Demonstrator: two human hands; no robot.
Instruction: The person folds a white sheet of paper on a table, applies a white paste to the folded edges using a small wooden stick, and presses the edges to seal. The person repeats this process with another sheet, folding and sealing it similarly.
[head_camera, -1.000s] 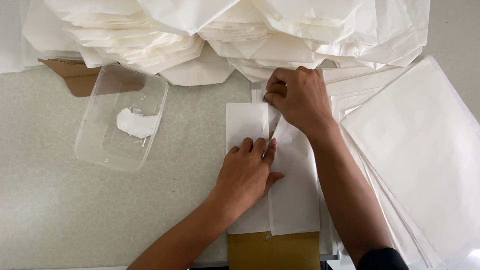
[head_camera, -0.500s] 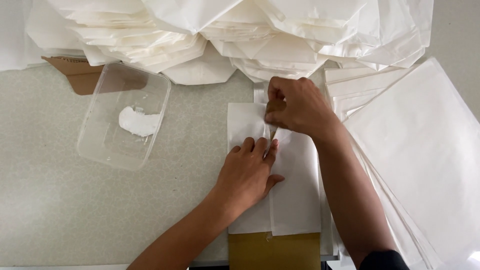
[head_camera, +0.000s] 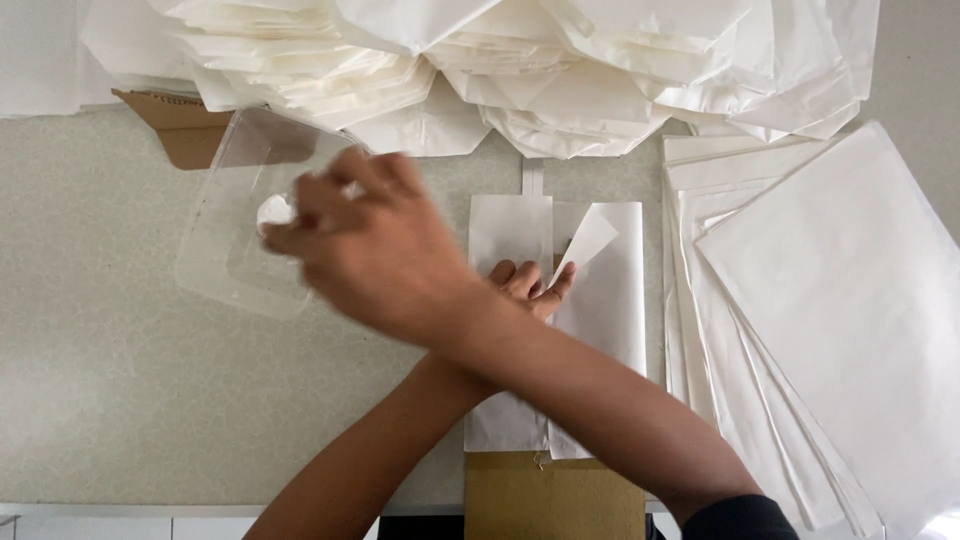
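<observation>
A white folded paper piece (head_camera: 610, 300) lies on the speckled table (head_camera: 110, 380), one triangular flap (head_camera: 590, 238) standing up. My left hand (head_camera: 525, 285) presses flat on this paper, fingers near the flap's base, mostly hidden under my right forearm. My right hand (head_camera: 365, 245) is blurred and reaches across to the left, over a clear plastic tray (head_camera: 235, 250) that holds a white blob of paste (head_camera: 272, 210). Its fingertips are at the paste; nothing shows in its grip.
A heap of folded white paper pieces (head_camera: 520, 70) fills the back. A stack of large white sheets (head_camera: 830, 310) lies at the right. Brown cardboard (head_camera: 555, 495) sits under the paper at the front edge, another brown piece (head_camera: 175, 125) at back left.
My right hand left the paper's flap and swung left across my left arm to the plastic tray. The flap now stands free. My left hand stayed pressing the paper.
</observation>
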